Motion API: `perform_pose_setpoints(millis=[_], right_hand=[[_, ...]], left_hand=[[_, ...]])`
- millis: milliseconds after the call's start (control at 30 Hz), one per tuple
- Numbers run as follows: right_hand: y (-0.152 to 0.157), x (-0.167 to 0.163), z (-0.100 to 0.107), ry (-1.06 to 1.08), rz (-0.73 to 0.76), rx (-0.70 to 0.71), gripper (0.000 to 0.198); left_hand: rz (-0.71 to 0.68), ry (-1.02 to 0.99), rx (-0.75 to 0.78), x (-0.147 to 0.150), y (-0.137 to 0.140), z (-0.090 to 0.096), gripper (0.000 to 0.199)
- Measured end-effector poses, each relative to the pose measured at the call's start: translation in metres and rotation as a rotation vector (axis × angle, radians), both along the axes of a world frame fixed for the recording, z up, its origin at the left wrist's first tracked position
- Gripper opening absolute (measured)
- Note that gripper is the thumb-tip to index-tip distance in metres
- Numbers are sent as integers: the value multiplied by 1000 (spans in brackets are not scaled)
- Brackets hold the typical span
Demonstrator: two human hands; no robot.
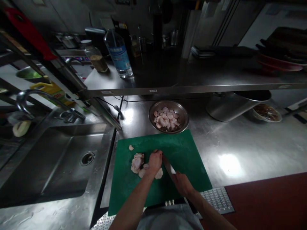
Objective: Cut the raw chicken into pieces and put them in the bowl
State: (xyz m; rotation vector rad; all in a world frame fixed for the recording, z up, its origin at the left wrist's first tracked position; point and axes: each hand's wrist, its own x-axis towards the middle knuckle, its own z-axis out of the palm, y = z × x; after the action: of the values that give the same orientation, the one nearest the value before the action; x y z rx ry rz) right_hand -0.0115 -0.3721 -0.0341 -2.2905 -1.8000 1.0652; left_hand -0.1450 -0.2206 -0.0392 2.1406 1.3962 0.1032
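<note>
My right hand (183,184) is closed round the handle of a kitchen knife (169,166), whose blade slants up and left over the green cutting board (192,159). My left hand (155,160) is closed, its curled fingers right by the knife's tip; what they hold is hidden. Under and beside my left wrist lie pale pieces of raw chicken (159,173). A larger lump of raw chicken (137,163) rests left of that hand, and a small scrap (130,147) lies farther up the board. Behind the board, a metal bowl (185,118) holds several cut pieces.
At left is a steel sink (69,159) with a faucet (31,92). A steel shelf (168,88) crosses above the counter, bearing a clear bottle (120,56) and a jar (96,57). To the right stand a large pot (223,107) and a bowl of brown food (267,113).
</note>
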Motion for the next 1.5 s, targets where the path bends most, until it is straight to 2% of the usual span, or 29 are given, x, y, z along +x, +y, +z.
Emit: perform_pose_setpoints(millis=[133, 267, 367, 467, 567, 700, 800, 867, 1000, 1067, 1133, 1233, 1333, 1433, 1500], right_hand=[[24, -12, 18, -8, 92, 1, 40], [60, -26, 43, 6, 190, 44, 39], [74, -20, 53, -10, 199, 71, 38], [68, 4, 47, -59, 148, 32, 36], [44, 31, 33, -93, 109, -13, 34], [10, 56, 17, -95, 81, -74, 35], [-8, 65, 7, -80, 73, -81, 36], [-16, 70, 2, -62, 59, -71, 35], [-26, 81, -2, -38, 42, -39, 35], [-28, 89, 0, -43, 34, -23, 35], [-29, 98, 3, -53, 19, -23, 35], [-29, 111, 10, -57, -7, -15, 34], [-29, 125, 18, -56, -25, 0, 32], [-31, 138, 23, -65, -45, -17, 33], [-34, 145, 24, -62, -52, -29, 34]], left_hand=[[102, -3, 38, -27, 12, 16, 26], [236, -10, 173, -86, 41, 36, 26], [222, 138, 220, -130, 59, 46, 34], [142, 278, 245, -147, 58, 53, 44], [58, 268, 201, -130, 35, 57, 28], [-105, 269, -30, -82, -5, 47, 16], [-52, 346, -103, -58, -19, 33, 33], [-1, 371, -123, -52, -19, 27, 39], [-13, 332, -118, -54, -10, 29, 19], [-10, 289, -93, -51, -5, 33, 15], [41, 186, -80, -40, -1, 34, 14], [142, -96, -143, -10, 2, 28, 15], [113, -310, -272, 26, 3, 20, 31], [98, -195, -192, 47, 3, 16, 37], [185, -62, -64, 48, 2, 16, 36]])
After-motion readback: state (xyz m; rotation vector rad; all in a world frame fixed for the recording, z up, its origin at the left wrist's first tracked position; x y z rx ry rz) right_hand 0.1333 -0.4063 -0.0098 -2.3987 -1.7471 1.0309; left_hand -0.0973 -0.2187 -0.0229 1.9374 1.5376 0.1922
